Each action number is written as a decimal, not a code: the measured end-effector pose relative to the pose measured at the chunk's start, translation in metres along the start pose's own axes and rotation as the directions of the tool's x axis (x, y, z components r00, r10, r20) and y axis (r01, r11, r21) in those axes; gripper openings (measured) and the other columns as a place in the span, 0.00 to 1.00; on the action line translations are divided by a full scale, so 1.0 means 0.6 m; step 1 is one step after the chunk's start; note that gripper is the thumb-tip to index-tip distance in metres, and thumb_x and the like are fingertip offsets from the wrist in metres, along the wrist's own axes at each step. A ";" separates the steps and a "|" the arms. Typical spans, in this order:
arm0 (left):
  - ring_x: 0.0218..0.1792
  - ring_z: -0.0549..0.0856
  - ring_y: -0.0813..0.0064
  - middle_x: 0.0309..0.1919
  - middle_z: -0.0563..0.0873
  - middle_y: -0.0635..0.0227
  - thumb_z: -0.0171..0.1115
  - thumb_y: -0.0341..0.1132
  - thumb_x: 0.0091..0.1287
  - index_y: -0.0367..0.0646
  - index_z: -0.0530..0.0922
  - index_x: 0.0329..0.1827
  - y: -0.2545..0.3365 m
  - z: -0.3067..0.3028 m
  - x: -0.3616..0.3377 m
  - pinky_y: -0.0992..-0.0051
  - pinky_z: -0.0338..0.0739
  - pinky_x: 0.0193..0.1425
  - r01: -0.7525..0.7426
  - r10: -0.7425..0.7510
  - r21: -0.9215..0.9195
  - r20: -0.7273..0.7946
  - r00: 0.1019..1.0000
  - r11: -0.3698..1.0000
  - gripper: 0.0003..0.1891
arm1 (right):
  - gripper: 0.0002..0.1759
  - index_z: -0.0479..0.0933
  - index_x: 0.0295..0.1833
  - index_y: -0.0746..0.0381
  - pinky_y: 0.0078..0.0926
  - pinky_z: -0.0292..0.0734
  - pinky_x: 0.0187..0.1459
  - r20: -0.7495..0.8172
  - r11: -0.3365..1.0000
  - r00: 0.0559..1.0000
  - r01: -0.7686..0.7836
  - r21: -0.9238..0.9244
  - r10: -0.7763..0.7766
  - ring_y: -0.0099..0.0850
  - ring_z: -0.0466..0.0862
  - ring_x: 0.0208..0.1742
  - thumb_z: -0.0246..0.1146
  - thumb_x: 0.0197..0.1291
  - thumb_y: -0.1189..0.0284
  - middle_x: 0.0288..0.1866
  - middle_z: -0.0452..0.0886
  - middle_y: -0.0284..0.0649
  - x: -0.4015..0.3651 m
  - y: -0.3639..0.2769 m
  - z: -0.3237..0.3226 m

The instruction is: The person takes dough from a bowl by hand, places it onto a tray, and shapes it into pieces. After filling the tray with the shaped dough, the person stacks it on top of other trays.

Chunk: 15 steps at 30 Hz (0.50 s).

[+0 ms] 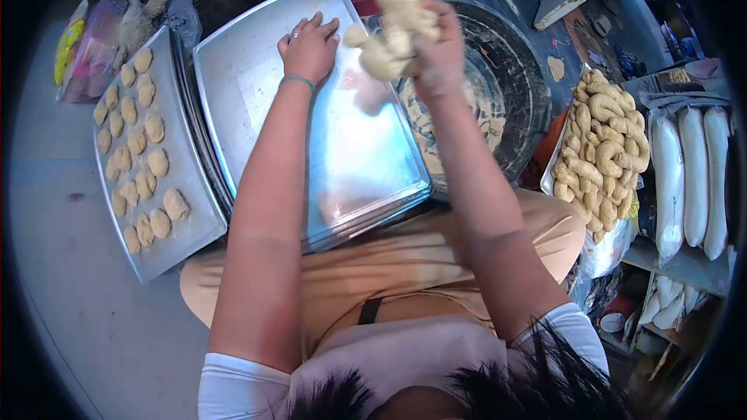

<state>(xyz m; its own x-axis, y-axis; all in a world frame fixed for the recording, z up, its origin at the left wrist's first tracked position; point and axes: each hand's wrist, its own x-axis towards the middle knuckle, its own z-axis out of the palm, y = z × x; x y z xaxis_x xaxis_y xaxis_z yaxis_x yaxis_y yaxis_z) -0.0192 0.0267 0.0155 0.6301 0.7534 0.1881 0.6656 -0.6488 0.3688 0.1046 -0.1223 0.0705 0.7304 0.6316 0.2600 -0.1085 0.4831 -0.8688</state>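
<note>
Pale dough, bunched into a soft, lumpy clump (395, 31), sits in the grip of the right hand (440, 50), whose fingers close around its side. The hand is slightly blurred and holds the clump up between a metal tray (342, 155) and a round black basin (517, 85). The left hand (310, 45) is open, palm down with the fingers a little spread, over the far part of the metal tray; whether the whole palm touches it I cannot tell. It wears a ring (295, 34), and a green band (299, 79) circles the wrist. The metal tray lies on top of a stack, in front of the crossed legs. The basin, just beside it to the right, has a pale, floury coating on its floor. To the left, a second tray (187, 222) bears small separate dough pieces (158, 162). Farther right, twisted dough lengths (605, 152) are heaped on a light-coloured tray (547, 180). Beyond them, long white packages (692, 179) stand side by side on a shelf (689, 266). Plastic bags (97, 50) lie past the second tray, at the upper left.
</note>
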 end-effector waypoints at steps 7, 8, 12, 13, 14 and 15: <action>0.55 0.80 0.74 0.52 0.84 0.64 0.53 0.35 0.72 0.37 0.80 0.55 -0.091 0.003 -0.009 0.77 0.71 0.59 -0.028 -0.043 -0.677 -0.088 0.995 0.735 0.15 | 0.24 0.78 0.55 0.53 0.46 0.54 0.69 0.621 0.445 0.783 0.543 -0.713 0.039 0.43 0.64 0.69 0.65 0.49 0.67 0.63 0.68 0.45 -0.113 0.070 0.033; 0.56 0.80 0.73 0.52 0.84 0.64 0.54 0.35 0.72 0.37 0.80 0.55 -0.089 0.002 -0.015 0.76 0.70 0.61 -0.044 -0.035 -0.652 -0.107 0.994 0.757 0.15 | 0.24 0.77 0.56 0.54 0.45 0.56 0.69 0.635 0.588 0.771 0.493 -0.641 0.047 0.41 0.64 0.70 0.66 0.49 0.69 0.65 0.66 0.46 -0.108 0.064 0.023; 0.55 0.81 0.70 0.51 0.85 0.61 0.54 0.35 0.72 0.36 0.80 0.54 -0.070 -0.005 -0.028 0.73 0.72 0.61 0.028 -0.163 -0.838 -0.073 0.984 0.545 0.15 | 0.21 0.76 0.54 0.57 0.27 0.73 0.57 0.427 0.935 0.901 0.089 -0.343 0.071 0.29 0.74 0.58 0.65 0.53 0.80 0.66 0.65 0.43 -0.017 0.064 -0.091; 0.56 0.80 0.71 0.52 0.84 0.61 0.53 0.36 0.73 0.36 0.80 0.54 -0.068 -0.009 -0.031 0.73 0.71 0.62 0.043 -0.181 -0.859 -0.059 0.982 0.510 0.15 | 0.19 0.76 0.53 0.58 0.26 0.74 0.55 0.276 0.902 0.961 0.120 -0.415 -0.001 0.29 0.78 0.49 0.64 0.55 0.79 0.62 0.70 0.41 0.009 0.070 -0.138; 0.56 0.80 0.71 0.52 0.84 0.61 0.53 0.36 0.73 0.35 0.79 0.54 -0.065 -0.012 -0.032 0.73 0.70 0.63 0.056 -0.203 -0.878 -0.047 0.978 0.475 0.15 | 0.19 0.76 0.55 0.57 0.24 0.74 0.52 0.108 0.890 0.993 0.014 -0.455 0.039 0.28 0.78 0.50 0.62 0.56 0.80 0.57 0.74 0.39 0.038 0.093 -0.203; 0.56 0.80 0.71 0.52 0.84 0.61 0.52 0.36 0.73 0.35 0.79 0.54 -0.059 -0.015 -0.035 0.73 0.70 0.63 0.070 -0.216 -0.877 -0.039 0.976 0.476 0.15 | 0.20 0.75 0.57 0.56 0.27 0.73 0.50 -0.060 0.819 0.989 -0.146 -0.555 0.136 0.29 0.77 0.51 0.63 0.57 0.75 0.56 0.75 0.37 0.070 0.142 -0.298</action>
<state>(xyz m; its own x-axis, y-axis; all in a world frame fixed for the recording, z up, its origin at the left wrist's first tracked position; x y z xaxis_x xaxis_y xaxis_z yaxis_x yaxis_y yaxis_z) -0.0594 0.0350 0.0064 0.4553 0.8794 0.1394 0.0105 -0.1618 0.9868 0.2465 -0.1629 -0.0682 0.7478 0.6542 0.1136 0.1788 -0.0337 -0.9833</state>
